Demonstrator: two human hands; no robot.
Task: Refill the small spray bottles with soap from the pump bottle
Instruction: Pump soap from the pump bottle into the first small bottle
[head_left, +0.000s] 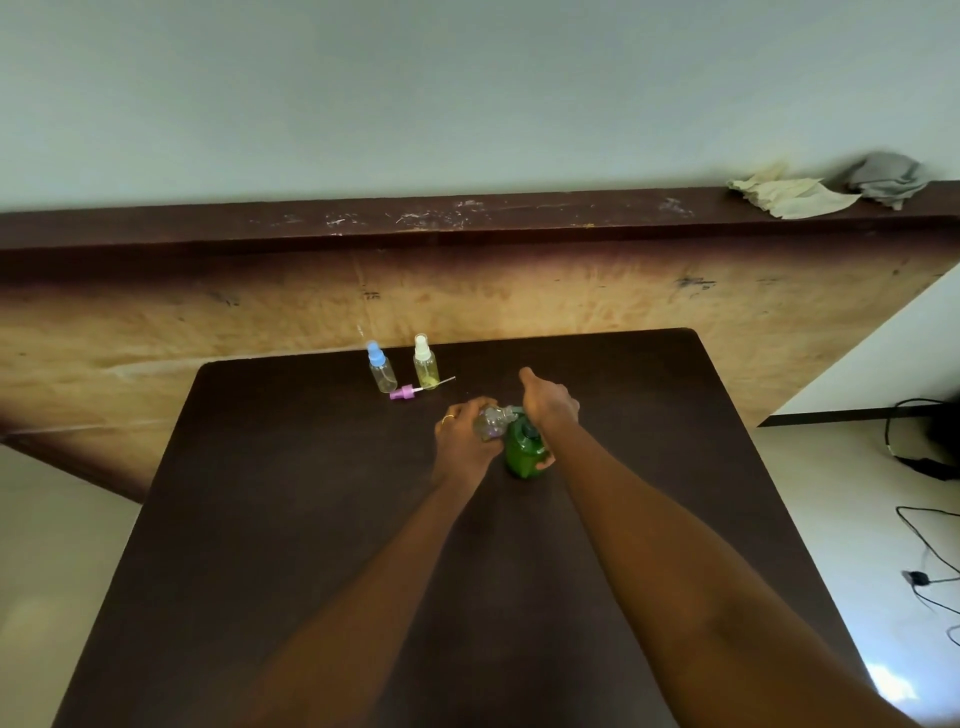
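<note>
My left hand (460, 434) grips a small clear spray bottle (491, 421) with its top off, tilted with its mouth toward the nozzle of the green pump bottle (522, 452). My right hand (548, 405) rests on the pump head of the green bottle, which stands on the dark table (311, 519). Farther back stand two small spray bottles: one with a blue top (381, 366) and one with a white top (426, 362) holding yellowish liquid. A loose purple spray top (408, 391) with its tube lies on the table in front of them.
A tan wooden board with a dark ledge (467, 223) runs behind the table. Two crumpled cloths (831, 189) lie on the ledge at the right. Black cables (924, 519) trail over the white floor to the right of the table.
</note>
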